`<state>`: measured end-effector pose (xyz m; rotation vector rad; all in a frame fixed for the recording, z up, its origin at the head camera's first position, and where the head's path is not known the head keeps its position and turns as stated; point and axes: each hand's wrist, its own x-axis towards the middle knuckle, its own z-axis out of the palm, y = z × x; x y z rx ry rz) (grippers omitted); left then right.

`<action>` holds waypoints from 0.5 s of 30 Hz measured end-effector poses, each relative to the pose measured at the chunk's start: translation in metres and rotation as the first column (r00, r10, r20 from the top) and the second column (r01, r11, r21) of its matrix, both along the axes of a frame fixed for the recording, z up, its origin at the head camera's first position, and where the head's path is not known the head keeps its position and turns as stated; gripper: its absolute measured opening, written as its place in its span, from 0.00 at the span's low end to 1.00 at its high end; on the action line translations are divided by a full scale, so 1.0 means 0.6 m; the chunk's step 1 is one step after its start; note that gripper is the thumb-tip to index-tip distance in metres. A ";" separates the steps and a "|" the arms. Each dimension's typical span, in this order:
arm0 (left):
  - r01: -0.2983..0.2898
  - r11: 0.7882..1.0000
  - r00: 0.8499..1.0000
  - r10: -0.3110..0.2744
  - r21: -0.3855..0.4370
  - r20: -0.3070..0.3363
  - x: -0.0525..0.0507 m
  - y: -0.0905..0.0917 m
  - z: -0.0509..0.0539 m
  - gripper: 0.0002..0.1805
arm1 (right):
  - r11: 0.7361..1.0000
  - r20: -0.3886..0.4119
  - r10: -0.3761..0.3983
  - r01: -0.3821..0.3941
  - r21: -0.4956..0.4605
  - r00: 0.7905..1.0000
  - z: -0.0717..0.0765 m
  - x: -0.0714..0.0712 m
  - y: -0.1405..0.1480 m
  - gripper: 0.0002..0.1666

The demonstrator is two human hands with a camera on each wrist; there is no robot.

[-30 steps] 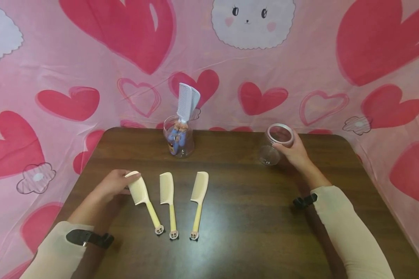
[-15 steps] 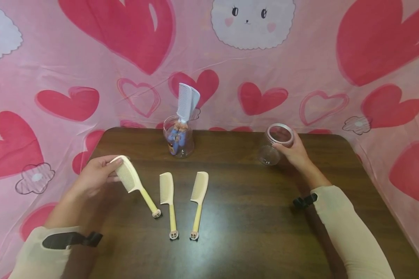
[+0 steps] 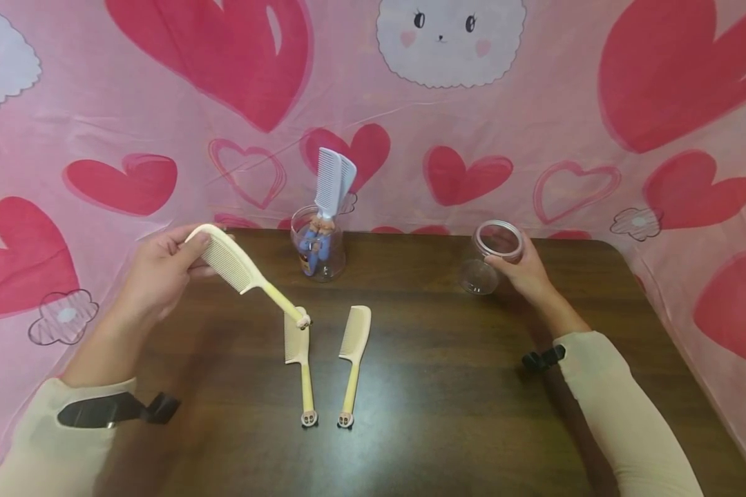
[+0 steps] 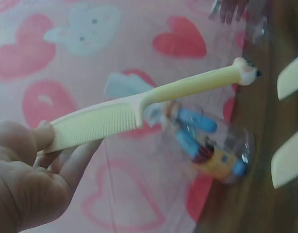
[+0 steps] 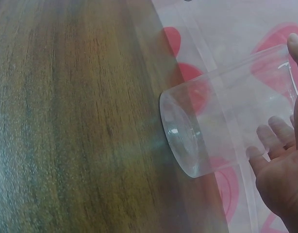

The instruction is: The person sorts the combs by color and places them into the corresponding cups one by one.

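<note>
Dark brown wood-look table (image 3: 435,414), round clear jar (image 3: 337,261) near its back edge as landmark. Closest: two cream plastic combs (image 3: 356,338) with yellow handles, in front of jar, spaced apart, so easy to grab singly I guess. Left hand (image 3: 161,266) pinching matching cream comb (image 3: 233,266) by toothed end, front-left of jar, probably to leave handle free. Right hand (image 3: 527,269) wrapped round second clear jar (image 5: 212,116), right of landmark, likely steadying it. Light-blue combs (image 3: 331,183) in landmark jar, handles down. Pink heart-print cloth (image 3: 472,117) behind.

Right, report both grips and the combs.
Left grip pinching yellow comb. Right grip holding clear jar. Two more combs on table. Jar of blue combs between, possibly in the way.
</note>
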<state>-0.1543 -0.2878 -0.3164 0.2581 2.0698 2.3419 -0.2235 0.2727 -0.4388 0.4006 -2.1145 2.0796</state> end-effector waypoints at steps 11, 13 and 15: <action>-0.119 0.979 0.988 0.134 0.166 -0.078 -0.030 0.106 0.051 0.05 | 0.997 0.037 -0.052 0.050 0.061 0.998 0.004 0.004 -0.002 0.40; -0.126 0.976 0.984 0.146 0.178 -0.103 -0.037 0.125 0.056 0.05 | 0.995 0.045 -0.062 0.059 0.083 0.997 0.006 0.004 -0.002 0.40; -0.124 0.973 0.980 0.151 0.193 -0.130 -0.045 0.145 0.059 0.05 | 0.989 0.055 -0.084 0.077 0.126 0.995 0.007 0.003 -0.002 0.41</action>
